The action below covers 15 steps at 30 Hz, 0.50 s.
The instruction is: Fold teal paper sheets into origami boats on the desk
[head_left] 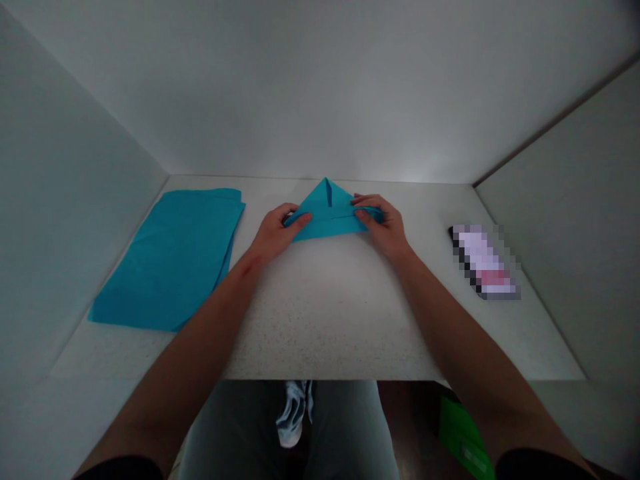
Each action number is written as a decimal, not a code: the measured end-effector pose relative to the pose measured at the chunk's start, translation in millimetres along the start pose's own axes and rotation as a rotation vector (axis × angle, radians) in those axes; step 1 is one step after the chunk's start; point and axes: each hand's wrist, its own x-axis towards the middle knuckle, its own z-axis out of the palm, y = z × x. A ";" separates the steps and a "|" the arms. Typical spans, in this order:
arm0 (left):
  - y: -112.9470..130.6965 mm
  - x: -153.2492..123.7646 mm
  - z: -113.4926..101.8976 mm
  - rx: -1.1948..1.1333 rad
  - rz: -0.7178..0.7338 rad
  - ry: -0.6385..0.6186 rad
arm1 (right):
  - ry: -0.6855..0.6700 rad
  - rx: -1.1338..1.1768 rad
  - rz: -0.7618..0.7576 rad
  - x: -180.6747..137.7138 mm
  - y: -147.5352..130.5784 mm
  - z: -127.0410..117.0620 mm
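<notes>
A folded sheet of blue paper (pixel 330 215) lies near the back of the white table, its pointed top facing the wall and a flat band along its lower side. My left hand (pixel 281 230) grips the paper's left end, thumb on top and fingers partly hidden behind it. At the right end, my right hand (pixel 383 223) holds the paper with the thumb pressed on the band and the fingers over the far edge. Between the thumbs, a crease runs across the paper, and a narrow slit shows under the peak.
A stack of blue paper sheets (pixel 170 257) lies to the left, partly under my left forearm. A phone (pixel 485 263), blurred out, rests on the right of the white table (pixel 330 320). Walls enclose the back and sides. A green object (pixel 463 440) sits below the table's edge.
</notes>
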 end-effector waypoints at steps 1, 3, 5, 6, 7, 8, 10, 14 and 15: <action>0.6 0.0 -0.6 -0.004 -0.005 0.030 | -0.015 0.010 0.040 -0.5 0.5 0.9; 1.4 0.0 -1.6 0.000 -0.004 0.084 | -0.030 0.016 0.125 -0.8 2.3 2.3; 1.7 0.0 -2.1 0.007 0.019 0.127 | -0.013 0.008 0.150 0.0 4.6 3.1; 1.7 0.0 -2.0 0.004 0.037 0.141 | 0.009 0.004 0.144 0.8 5.7 3.4; 1.5 -0.1 -1.8 0.000 0.057 0.149 | 0.034 0.010 0.138 1.6 6.6 3.5; 1.2 0.0 -1.3 -0.005 0.077 0.150 | 0.052 0.032 0.145 2.3 7.1 3.4; -0.1 0.3 -0.2 -0.010 0.120 0.140 | 0.021 0.115 0.212 2.9 6.4 2.6; -3.2 1.1 0.8 -0.018 0.188 0.126 | -0.154 0.195 0.336 1.7 -0.7 -1.1; -3.3 0.9 0.6 -0.018 0.189 0.120 | -0.174 0.182 0.334 1.3 -2.8 -1.8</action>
